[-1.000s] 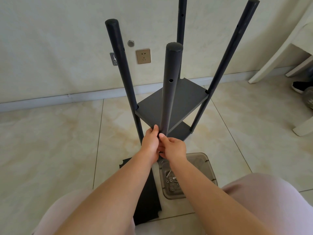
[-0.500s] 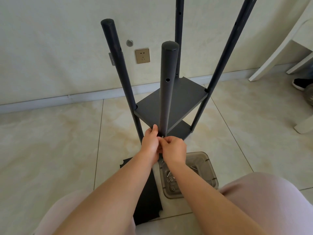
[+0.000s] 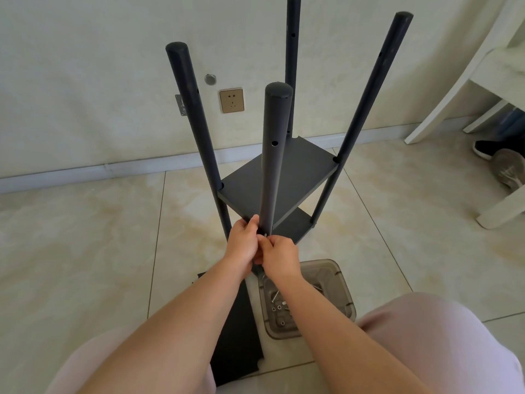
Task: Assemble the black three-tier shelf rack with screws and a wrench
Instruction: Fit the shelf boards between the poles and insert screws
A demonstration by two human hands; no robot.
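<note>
So the rack (image 3: 279, 177) stands on the tiled floor (image 3: 85, 251) right in front of the knees, four poles up, two shelves already on. Both hands are together at the near corner of the upper shelf (image 3: 284, 172), where the front pole (image 3: 274, 155) meets it. The left hand (image 3: 241, 243) wraps the base of that pole to steady it, and the right hand (image 3: 279, 255) pinches something small and silvery at the joint. I'd guess a screw or the wrench tip, too tiny to say.

Third shelf panel (image 3: 235, 331) lies flat on the floor under the arms, next to the clear parts tray (image 3: 338, 282) with the leftover screws.

My tip for this step: keep the pole hole lined up with the shelf insert, start the screw by fingers so it doesn't cross-thread, and leave it slightly loose until all corners are in.
</note>
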